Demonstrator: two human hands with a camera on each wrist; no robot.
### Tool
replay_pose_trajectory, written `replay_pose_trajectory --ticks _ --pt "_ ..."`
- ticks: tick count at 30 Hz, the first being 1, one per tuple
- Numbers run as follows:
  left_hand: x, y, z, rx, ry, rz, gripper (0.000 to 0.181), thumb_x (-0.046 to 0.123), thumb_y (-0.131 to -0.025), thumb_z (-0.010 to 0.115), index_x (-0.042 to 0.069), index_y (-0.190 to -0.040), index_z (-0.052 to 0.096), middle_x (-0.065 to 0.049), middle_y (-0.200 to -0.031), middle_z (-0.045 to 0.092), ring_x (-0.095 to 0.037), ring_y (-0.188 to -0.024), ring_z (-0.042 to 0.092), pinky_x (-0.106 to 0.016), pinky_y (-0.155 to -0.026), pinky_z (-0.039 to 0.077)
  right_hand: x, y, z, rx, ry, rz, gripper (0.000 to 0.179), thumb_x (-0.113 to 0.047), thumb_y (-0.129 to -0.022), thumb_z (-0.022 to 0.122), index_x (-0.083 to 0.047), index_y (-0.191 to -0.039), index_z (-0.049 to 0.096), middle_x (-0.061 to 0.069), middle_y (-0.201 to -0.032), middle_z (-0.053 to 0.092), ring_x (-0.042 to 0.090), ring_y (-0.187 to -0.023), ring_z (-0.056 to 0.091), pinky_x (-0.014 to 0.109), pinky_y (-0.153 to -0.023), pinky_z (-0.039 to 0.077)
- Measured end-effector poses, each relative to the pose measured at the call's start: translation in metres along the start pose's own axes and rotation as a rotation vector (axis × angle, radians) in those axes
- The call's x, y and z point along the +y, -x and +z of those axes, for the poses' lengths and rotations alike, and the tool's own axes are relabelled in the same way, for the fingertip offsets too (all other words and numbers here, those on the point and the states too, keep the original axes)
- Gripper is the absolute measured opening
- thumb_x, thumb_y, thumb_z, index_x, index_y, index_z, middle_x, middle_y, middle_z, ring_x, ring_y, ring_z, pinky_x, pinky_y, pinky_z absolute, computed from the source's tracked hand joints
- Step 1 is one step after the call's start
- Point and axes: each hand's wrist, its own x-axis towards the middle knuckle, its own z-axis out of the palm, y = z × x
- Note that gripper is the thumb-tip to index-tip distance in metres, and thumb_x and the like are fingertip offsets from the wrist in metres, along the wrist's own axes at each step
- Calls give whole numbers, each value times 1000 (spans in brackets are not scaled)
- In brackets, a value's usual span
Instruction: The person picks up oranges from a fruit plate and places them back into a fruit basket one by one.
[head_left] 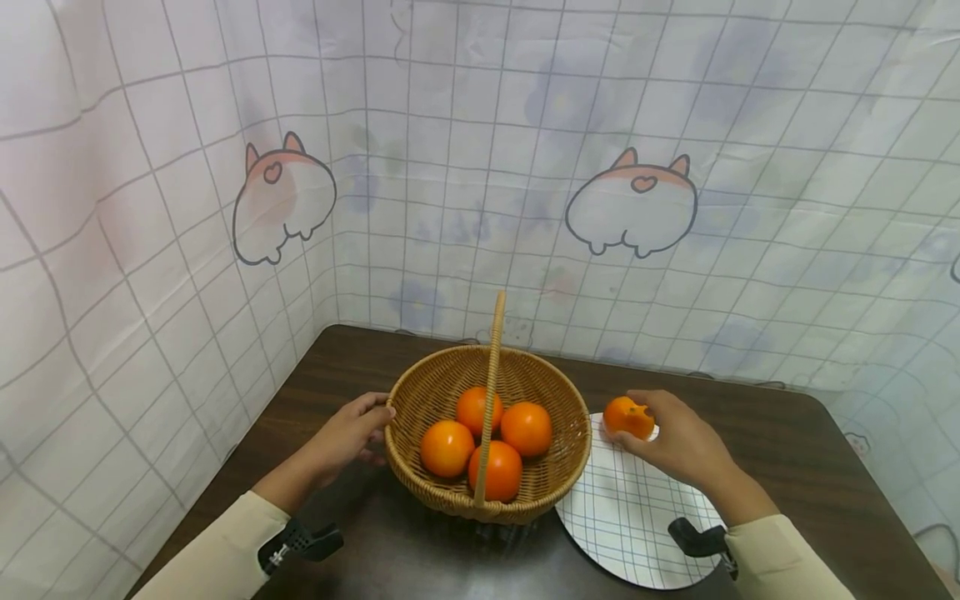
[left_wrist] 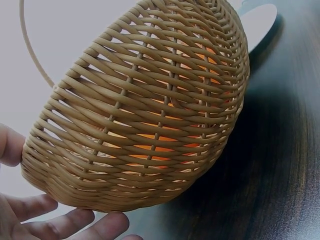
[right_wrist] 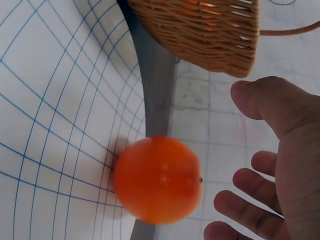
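Note:
A wicker basket with a tall arched handle stands on the dark table, several oranges inside it. My left hand is at the basket's left side, its thumb at the rim and its relaxed fingers spread by the woven wall. Over to the right, a single orange sits on the far part of a round white plate with a blue grid. My right hand is close beside this orange, thumb and fingers parted; in the right wrist view a gap shows between the fingertips and the fruit.
Behind the table hangs a white grid-patterned cloth with cartoon animal drawings, also covering the left side. The plate lies just right of the basket, their edges overlapping in the head view. Black wrist mounts are strapped on both forearms.

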Motion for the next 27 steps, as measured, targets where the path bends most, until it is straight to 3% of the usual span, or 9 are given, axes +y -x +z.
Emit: replay_pose_trajectory --ticks 4,9,15,27 --pt "3 2 1 -8 0 5 59 32 -108 49 -1 -154 34 -28 -141 49 -40 -114 63 -52 -79 60 4 1 1 -5 -5 1 74 -49 -88 78 -2 -141 56 23 -136 58 37 -108 64 57 -82 56" --pt "4 3 1 -3 1 4 58 31 -109 49 -2 -154 34 -28 -139 50 -38 -112 65 -53 -80 60 8 -1 1 -2 -4 4 72 -42 -88 80 -1 -141 56 24 -139 55 39 -113 62 60 -87 54" --pt "3 3 1 -5 4 3 57 31 -109 49 -1 -154 34 -29 -140 51 -35 -109 66 -53 -79 60 16 -4 5 -16 -2 28 75 -45 -88 80 0 -142 55 25 -143 52 44 -123 55 66 -94 48" --pt "3 3 0 -5 8 2 57 31 -109 48 -1 -154 35 -29 -141 49 -35 -109 66 -51 -78 60 32 -9 16 -53 -2 111 87 -47 -86 81 5 -147 46 30 -143 47 45 -119 58 66 -94 48"
